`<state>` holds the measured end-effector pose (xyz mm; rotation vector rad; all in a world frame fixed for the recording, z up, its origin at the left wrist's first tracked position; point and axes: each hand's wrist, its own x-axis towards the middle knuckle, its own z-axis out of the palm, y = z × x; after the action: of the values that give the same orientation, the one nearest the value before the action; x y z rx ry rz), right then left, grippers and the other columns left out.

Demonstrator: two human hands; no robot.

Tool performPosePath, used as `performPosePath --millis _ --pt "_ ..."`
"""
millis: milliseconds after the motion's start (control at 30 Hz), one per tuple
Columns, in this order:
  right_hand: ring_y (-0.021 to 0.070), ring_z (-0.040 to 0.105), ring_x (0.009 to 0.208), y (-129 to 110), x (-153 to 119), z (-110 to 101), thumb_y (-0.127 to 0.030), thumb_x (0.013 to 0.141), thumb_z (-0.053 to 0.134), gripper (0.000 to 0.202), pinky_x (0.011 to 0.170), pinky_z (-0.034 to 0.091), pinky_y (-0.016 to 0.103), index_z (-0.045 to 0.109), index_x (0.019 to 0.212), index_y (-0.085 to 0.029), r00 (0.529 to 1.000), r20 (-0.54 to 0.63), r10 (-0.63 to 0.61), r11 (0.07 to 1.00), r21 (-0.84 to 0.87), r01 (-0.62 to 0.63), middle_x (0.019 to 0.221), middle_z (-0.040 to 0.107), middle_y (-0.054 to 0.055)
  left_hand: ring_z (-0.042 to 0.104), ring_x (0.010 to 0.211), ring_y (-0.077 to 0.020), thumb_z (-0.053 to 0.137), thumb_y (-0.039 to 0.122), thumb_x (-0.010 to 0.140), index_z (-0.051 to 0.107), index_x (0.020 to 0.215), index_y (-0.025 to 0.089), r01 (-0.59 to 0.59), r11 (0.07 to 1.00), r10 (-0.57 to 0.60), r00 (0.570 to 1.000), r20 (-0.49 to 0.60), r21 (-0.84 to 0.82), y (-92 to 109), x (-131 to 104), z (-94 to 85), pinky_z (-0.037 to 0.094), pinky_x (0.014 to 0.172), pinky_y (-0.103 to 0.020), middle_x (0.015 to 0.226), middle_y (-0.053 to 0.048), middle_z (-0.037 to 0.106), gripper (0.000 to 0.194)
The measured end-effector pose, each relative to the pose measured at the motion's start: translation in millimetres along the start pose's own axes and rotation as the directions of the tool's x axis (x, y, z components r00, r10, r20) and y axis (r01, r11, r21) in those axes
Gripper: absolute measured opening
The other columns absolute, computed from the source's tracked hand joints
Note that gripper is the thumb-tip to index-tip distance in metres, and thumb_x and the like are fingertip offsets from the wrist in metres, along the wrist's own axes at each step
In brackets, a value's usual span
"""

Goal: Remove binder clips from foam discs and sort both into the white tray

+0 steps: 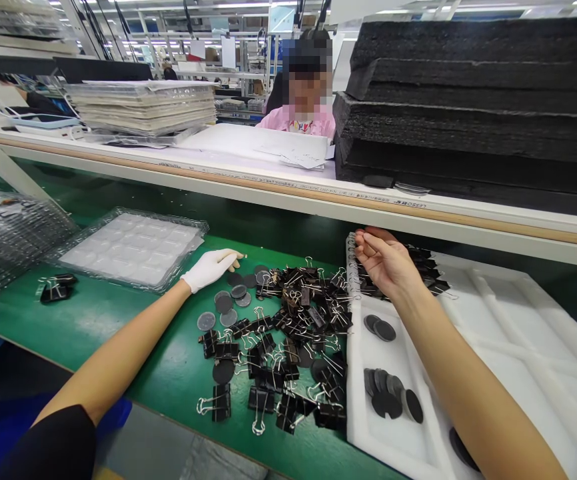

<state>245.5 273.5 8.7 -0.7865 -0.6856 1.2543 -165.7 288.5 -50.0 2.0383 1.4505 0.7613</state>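
Observation:
My left hand (214, 268), in a white glove with bare fingertips, lies on the green table (168, 353) with its fingers stretched out, beside several dark round discs (224, 303). Black binder clips (308, 313) are heaped right of it. My right hand (383, 260) is bare, with thumb and fingertips pinched together at the back left corner of the white foam tray (386, 433). It is close to a row of clip wire handles (352, 267) along the tray's edge; anything between its fingertips is too small to make out.
A clear plastic tray (133, 247) lies at the back left, near stacked clear trays (8, 233) and a lone clip (56, 289). Black foam blocks (468, 120) stand on the shelf (268, 193). Across it sits a person (298, 120). More discs (388, 393) lie in the foam tray.

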Motion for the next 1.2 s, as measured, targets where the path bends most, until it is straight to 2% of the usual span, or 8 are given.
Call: performPosePath --millis 167,233,333,400,567,800,967,1200 --pt "0.0109 0.075 0.078 -1.6 -1.1 4.5 -0.010 0.084 0.079 0.008 0.064 0.060 0.015 0.073 0.085 -0.017 0.998 -0.061 0.020 1.000 -0.010 -0.021 0.089 0.078 0.005 0.070 0.090 -0.0160 0.041 0.052 0.103 0.073 0.120 0.020 0.019 1.000 -0.019 1.000 0.007 0.003 2.1 -0.6 -0.4 0.054 0.092 -0.030 0.101 -0.003 0.077 0.049" --pt "0.0105 0.073 0.074 -1.2 -0.4 4.5 -0.014 0.088 0.077 0.007 0.063 0.060 0.016 0.072 0.084 -0.017 0.997 -0.070 0.032 0.999 -0.010 -0.032 0.086 0.077 0.005 0.070 0.090 -0.0162 0.041 0.052 0.103 0.073 0.120 0.020 0.020 1.000 -0.020 1.000 0.009 0.003 1.5 -0.7 -0.4 0.053 0.091 -0.030 0.102 -0.003 0.077 0.048" --pt "0.0075 0.065 0.061 0.3 1.1 2.3 -0.017 0.085 0.081 0.011 0.059 0.058 0.016 0.071 0.082 -0.017 0.999 -0.032 0.029 1.000 0.000 -0.029 0.073 0.070 0.001 0.070 0.090 -0.0164 0.041 0.052 0.103 0.073 0.120 0.020 0.020 1.000 -0.020 1.000 0.010 0.005 0.3 -0.6 -0.5 0.053 0.091 -0.030 0.103 -0.004 0.077 0.048" --pt "0.0067 0.062 0.060 1.1 1.7 0.5 -0.015 0.079 0.085 0.014 0.059 0.057 0.015 0.071 0.083 -0.017 1.000 -0.003 0.021 1.000 0.009 -0.021 0.070 0.067 0.000 0.070 0.090 -0.0166 0.041 0.053 0.103 0.073 0.120 0.020 0.019 1.000 -0.019 1.000 0.008 0.009 0.1 -0.6 -0.6 0.053 0.091 -0.030 0.103 -0.004 0.077 0.048" --pt "0.0108 0.072 0.074 0.6 1.2 -0.3 -0.009 0.068 0.089 0.024 0.066 0.060 0.016 0.072 0.084 -0.017 1.000 0.004 0.008 1.000 0.000 -0.008 0.082 0.075 0.004 0.070 0.090 -0.0168 0.041 0.053 0.103 0.073 0.119 0.020 0.014 1.000 -0.014 1.000 0.004 0.015 1.5 -0.7 -1.1 0.053 0.092 -0.031 0.100 -0.003 0.077 0.048" --pt "0.0106 0.074 0.074 0.4 -0.9 3.8 -0.012 0.075 0.087 0.018 0.063 0.060 0.015 0.072 0.083 -0.018 0.999 -0.015 0.042 0.999 -0.016 -0.042 0.085 0.077 0.004 0.071 0.089 -0.0165 0.041 0.052 0.103 0.073 0.119 0.020 0.007 1.000 -0.007 1.000 0.004 0.015 0.3 -0.1 -0.7 0.055 0.091 -0.030 0.102 -0.004 0.077 0.048" --pt "0.0088 0.072 0.072 -0.4 -1.9 3.3 -0.015 0.069 0.093 0.027 0.063 0.059 0.015 0.071 0.085 -0.019 1.000 0.011 0.004 1.000 0.005 -0.004 0.085 0.077 0.000 0.070 0.088 -0.0159 0.041 0.052 0.103 0.073 0.120 0.020 0.005 1.000 -0.005 1.000 0.005 0.013 -1.7 0.0 -0.1 0.054 0.091 -0.030 0.102 -0.004 0.077 0.048" --pt "0.0096 0.070 0.073 -0.9 -0.8 -0.7 -0.027 0.068 0.096 0.031 0.061 0.056 0.019 0.070 0.085 -0.022 1.000 0.028 -0.013 1.000 -0.012 0.014 0.086 0.074 -0.002 0.071 0.089 -0.0167 0.041 0.053 0.103 0.073 0.120 0.020 0.013 1.000 -0.013 1.000 0.005 0.014 3.0 -1.3 -1.6 0.055 0.091 -0.030 0.103 -0.004 0.077 0.049"
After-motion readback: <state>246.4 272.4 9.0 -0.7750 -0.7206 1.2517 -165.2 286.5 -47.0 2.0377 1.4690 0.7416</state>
